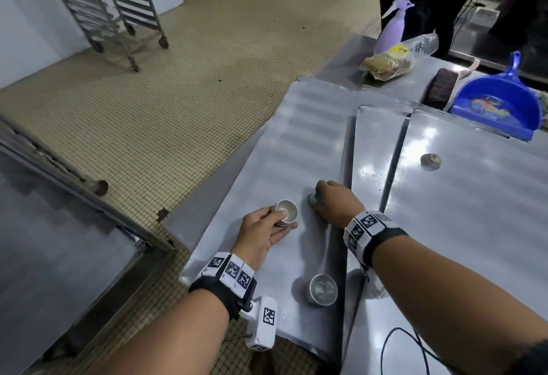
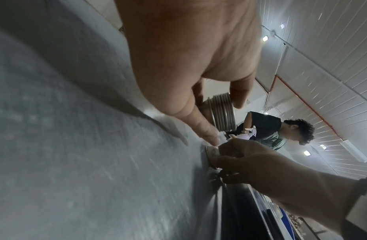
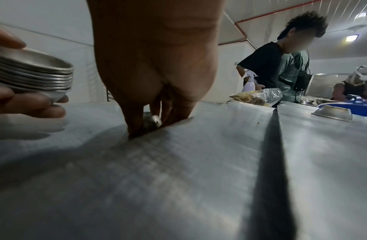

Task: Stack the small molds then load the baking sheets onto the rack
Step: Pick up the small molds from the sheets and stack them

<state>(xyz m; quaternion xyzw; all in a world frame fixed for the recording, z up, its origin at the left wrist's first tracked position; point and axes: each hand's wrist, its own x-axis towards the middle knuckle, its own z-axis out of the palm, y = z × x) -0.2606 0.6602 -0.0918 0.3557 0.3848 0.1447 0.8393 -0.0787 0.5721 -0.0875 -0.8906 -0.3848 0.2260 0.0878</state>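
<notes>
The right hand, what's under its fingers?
A small metal mold sits on the baking sheet, pinched by the right hand. The fingers cover most of it, so which way up it sits cannot be seen.

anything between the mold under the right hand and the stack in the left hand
Nothing visible. The right hand grips a single mold on the baking sheet; the stack in the left hand sits just beside it, with only bare sheet between.

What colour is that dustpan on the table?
The dustpan is bright blue, shown best in the head view.
</notes>
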